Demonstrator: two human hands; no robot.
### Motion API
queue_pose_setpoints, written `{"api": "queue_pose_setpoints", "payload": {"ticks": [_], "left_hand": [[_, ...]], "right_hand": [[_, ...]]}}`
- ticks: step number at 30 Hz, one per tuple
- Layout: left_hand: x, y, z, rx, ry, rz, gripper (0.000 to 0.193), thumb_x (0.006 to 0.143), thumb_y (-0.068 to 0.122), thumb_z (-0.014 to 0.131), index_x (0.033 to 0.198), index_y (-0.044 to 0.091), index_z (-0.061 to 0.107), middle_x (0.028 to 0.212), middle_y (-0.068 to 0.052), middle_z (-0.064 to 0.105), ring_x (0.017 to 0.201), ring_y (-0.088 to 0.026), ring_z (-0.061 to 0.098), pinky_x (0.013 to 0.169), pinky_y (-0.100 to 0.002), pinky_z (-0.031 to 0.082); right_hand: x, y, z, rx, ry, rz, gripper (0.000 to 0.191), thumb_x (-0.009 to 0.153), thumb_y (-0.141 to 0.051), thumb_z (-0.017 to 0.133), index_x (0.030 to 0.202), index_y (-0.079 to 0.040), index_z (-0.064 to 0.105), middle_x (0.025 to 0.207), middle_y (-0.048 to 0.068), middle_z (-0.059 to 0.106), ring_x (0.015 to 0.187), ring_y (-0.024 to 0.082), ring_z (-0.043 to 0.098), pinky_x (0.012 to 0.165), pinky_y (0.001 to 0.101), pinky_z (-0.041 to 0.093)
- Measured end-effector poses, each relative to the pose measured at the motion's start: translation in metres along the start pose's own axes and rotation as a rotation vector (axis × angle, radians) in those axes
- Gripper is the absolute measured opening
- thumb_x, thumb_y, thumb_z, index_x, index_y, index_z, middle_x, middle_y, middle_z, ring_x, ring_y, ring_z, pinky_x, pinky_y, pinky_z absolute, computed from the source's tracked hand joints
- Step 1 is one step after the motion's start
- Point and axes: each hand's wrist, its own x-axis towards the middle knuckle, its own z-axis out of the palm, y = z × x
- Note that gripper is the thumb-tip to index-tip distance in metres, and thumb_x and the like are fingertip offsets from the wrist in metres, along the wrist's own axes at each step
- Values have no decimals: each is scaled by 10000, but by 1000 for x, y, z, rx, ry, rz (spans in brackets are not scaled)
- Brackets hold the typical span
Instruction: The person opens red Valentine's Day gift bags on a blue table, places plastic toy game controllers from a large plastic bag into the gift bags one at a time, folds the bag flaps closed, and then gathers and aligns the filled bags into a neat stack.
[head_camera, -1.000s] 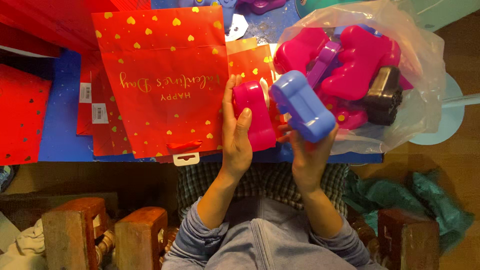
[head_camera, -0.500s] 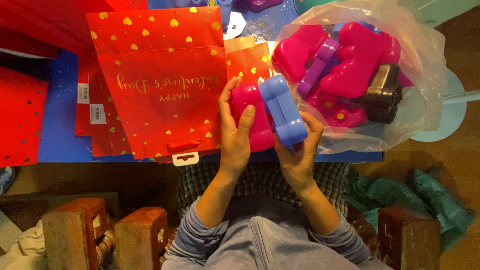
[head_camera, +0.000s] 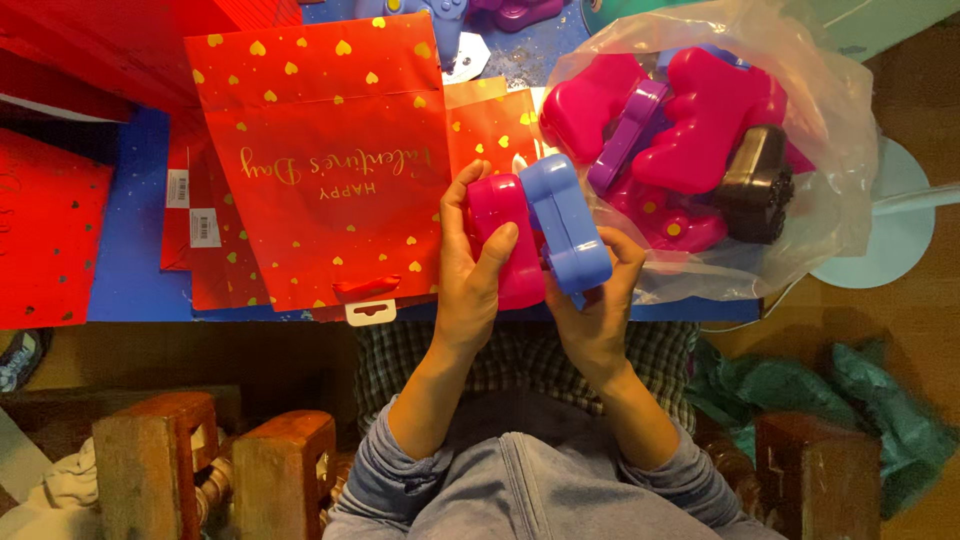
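A: Where are the cases?
B: At the blue table's (head_camera: 130, 250) near edge. Left hand (head_camera: 478, 275) clamps the pink case (head_camera: 505, 225), thumb across it; right hand (head_camera: 592, 315) wraps the blue case (head_camera: 565, 220), touching.
A: Room around?
B: Red gift bag (head_camera: 320, 160) just left, plastic sack (head_camera: 820, 170) crowding right.

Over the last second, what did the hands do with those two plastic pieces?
The right hand swung the blue bone-shaped plastic case leftward, from apart and tilted to pressed edge-on against the pink plastic case, which the left hand kept gripping, its thumb now across the front. The red heart-patterned gift bag and the clear plastic bag of coloured cases stayed put.
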Motion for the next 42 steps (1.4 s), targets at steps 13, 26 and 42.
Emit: {"api": "queue_pose_setpoints", "payload": {"ticks": [13,26,42], "left_hand": [[-6,3,3,-18,-17,-1,739,977,188,687,1589,36,301,1586,-118,390,1415,-214,477,1217,-376,405],[-2,15,-3,-90,-45,-23,851,930,59,782,1603,53,260,1599,-107,361,1441,-209,458,1231,-385,400],[-8,10,7,-447,-93,-282,1065,886,79,758,1670,171,45,1566,-147,376,1412,-263,467,1163,-455,428]], "right_hand": [[-4,3,-3,-134,52,16,622,961,-5,755,1414,-32,330,1211,74,558,1051,126,611,912,271,520],[0,-3,-8,-249,-8,-396,687,867,13,834,1355,-105,366,1348,184,506,1212,270,582,1035,397,524],[-5,-5,-17,-44,-78,-229,616,1010,-62,703,1494,-56,322,1393,152,494,1214,225,583,1079,383,502]]}}
